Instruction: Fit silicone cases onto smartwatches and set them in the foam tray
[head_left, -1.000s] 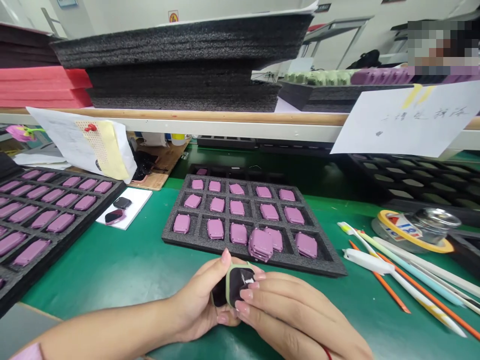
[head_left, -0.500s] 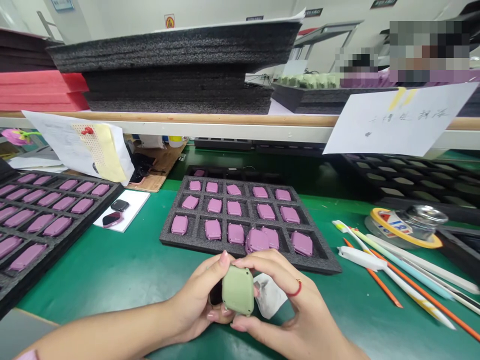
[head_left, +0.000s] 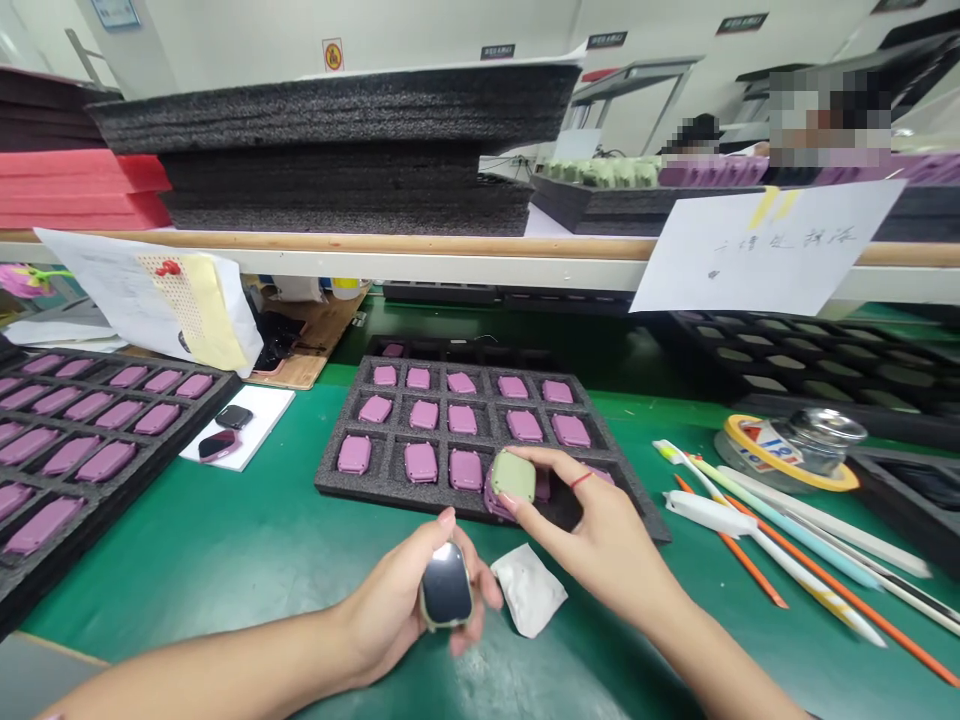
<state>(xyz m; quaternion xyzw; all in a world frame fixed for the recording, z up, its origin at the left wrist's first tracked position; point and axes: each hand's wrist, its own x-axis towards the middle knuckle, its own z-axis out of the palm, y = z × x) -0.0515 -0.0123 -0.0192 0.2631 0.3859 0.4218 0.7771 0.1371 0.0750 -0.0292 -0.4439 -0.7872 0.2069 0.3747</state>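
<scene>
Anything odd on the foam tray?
Yes. In the front row of the black foam tray, pink cases sit piled and tilted under a pale green case at the right hand, not one per cell like their neighbours. A crumpled white packet lies on the green mat.

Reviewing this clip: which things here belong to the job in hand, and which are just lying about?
In use:
left hand gripping a dark-faced watch
right hand on a pale green square piece
pink cases in a foam tray
white wipe

Lying about:
tape roll
glass jar
orange sticks
stacked foam sheets
</scene>
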